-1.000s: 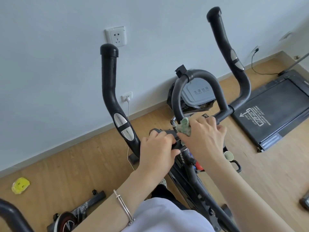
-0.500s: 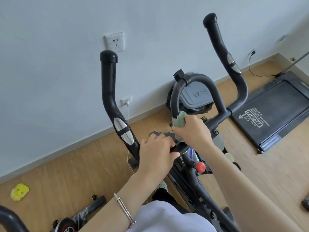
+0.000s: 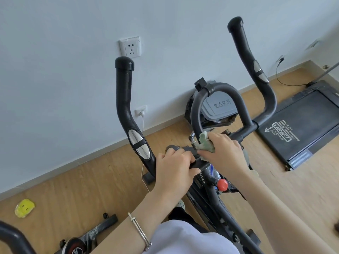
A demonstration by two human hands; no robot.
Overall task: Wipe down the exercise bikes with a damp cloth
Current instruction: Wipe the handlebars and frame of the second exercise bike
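My right hand [image 3: 224, 153] pinches the soft green cloth [image 3: 205, 143], bunched against the foot of the handlebar loop [image 3: 218, 90]; my left hand [image 3: 174, 171] clamps the stiff centre bar [image 3: 200, 164]. The cloth looks limp, so I think it is best held wadded.

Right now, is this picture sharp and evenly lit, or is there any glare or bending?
Head view: soft, even daylight with no hard shadows; left hand, right hand and cloth are sharp; glare only on the chrome pads; the wide lens slants and slightly bows the skirting.
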